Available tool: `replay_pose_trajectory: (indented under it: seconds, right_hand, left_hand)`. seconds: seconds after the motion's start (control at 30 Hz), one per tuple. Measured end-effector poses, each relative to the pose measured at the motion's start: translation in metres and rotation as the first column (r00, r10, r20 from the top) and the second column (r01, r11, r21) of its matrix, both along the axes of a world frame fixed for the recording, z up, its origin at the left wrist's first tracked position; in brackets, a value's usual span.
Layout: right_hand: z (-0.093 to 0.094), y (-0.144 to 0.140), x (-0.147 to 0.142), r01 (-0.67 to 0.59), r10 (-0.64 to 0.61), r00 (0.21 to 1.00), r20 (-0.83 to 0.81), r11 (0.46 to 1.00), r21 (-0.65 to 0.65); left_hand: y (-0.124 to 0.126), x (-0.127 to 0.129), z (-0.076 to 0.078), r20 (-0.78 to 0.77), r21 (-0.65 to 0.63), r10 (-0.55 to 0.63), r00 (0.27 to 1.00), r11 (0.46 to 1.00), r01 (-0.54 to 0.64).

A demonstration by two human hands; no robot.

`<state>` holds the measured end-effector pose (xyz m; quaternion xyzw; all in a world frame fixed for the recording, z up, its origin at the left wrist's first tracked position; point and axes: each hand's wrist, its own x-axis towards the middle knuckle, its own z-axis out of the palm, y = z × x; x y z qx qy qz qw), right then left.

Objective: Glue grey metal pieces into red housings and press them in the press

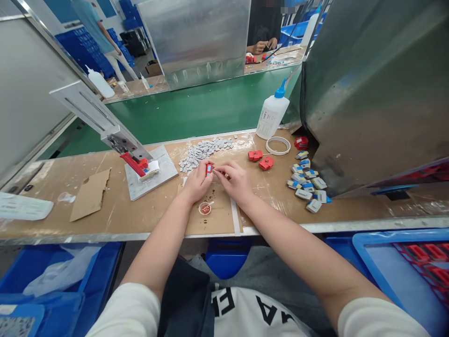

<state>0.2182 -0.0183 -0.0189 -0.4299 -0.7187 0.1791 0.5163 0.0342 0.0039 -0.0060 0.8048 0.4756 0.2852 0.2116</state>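
My left hand [197, 181] grips a small red plastic part [209, 168] with a blue patch on its face, held just above the wooden bench [105, 206]. My right hand [234, 180] meets it from the right, fingertips pinched against the same part; whether they hold a small piece is too small to tell. A pile of small grey metal pieces [201, 152] lies right behind my hands. A tiny round cup of red paste [205, 208] sits in front of my left wrist.
Two red parts [261, 159], a tape ring [278, 145] and a white squeeze bottle [271, 114] stand at the right rear. Several finished parts [307, 182] lie beside a metal housing [372, 93]. A red-handled press jig [136, 161] sits left. Blue bins [403, 267] lie below. Another person works across the green belt.
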Motion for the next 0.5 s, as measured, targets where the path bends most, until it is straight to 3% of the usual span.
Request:
replay_pose_trajectory:
  seconds: [0.1, 0.27, 0.4, 0.5]
  right_hand:
    - [0.0034, -0.0082, -0.0026, 0.055, -0.068, 0.980, 0.187, 0.996, 0.076]
    - [0.0007, -0.0127, -0.0065, -0.007, -0.044, 0.923, 0.382, 0.991, 0.131]
    - [-0.0025, -0.0106, -0.0064, -0.062, 0.016, 0.943, 0.334, 0.990, 0.125]
    - [-0.0004, -0.0074, -0.0037, -0.087, 0.078, 0.991, 0.113, 0.993, 0.081]
  left_hand:
    - [0.0009, 0.0004, -0.0014, 0.078, 0.005, 0.031, 0.996, 0.999, -0.031]
    - [0.0021, 0.0000, -0.0016, 0.170, 0.024, 0.053, 0.984, 0.998, -0.058]
    - [0.0023, -0.0022, -0.0016, 0.158, 0.037, 0.056, 0.986, 0.997, -0.063]
    - [0.0014, -0.0033, -0.0011, 0.156, 0.061, 0.025, 0.987, 0.998, -0.035]
